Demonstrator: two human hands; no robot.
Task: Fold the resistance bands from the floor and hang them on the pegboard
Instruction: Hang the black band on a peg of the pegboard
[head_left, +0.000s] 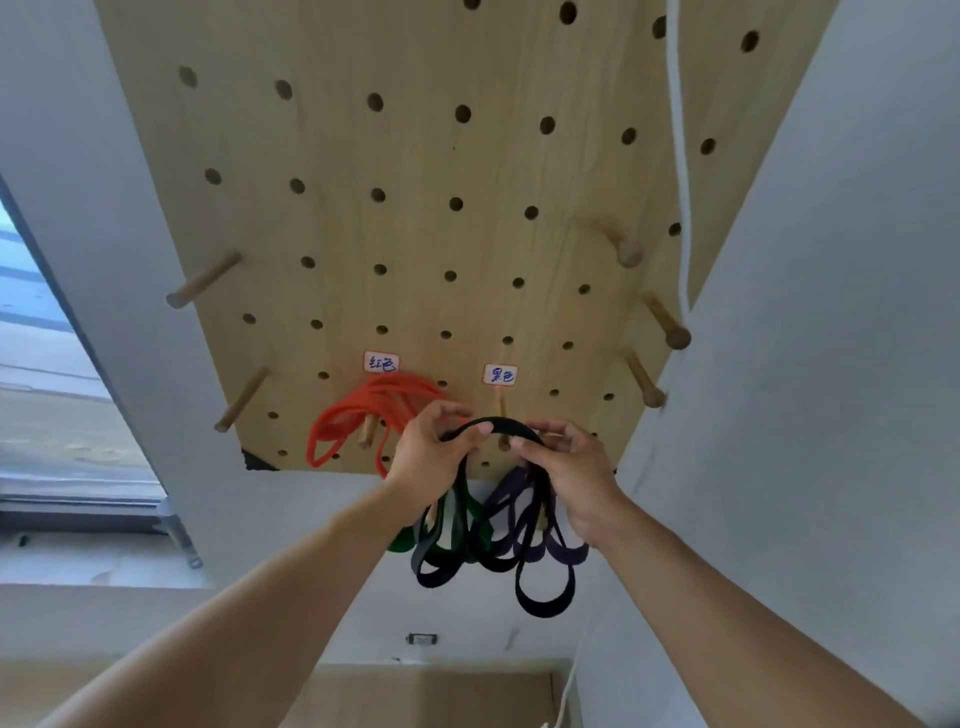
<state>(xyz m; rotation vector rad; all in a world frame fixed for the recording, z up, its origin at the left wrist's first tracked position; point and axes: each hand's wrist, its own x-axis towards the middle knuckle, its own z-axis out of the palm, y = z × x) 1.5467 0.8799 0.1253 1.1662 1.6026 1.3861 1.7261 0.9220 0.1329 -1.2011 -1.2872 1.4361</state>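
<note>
At the pegboard (415, 156), both hands, left (434, 460) and right (569, 467), grip the folded black band (498, 427).

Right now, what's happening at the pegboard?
A person holds a folded black resistance band with both hands, left hand and right hand gripping its top loop just in front of the wooden peg under the right-hand label on the light wooden pegboard. It is not yet on that peg. An orange-red band already hangs beside it.
</note>
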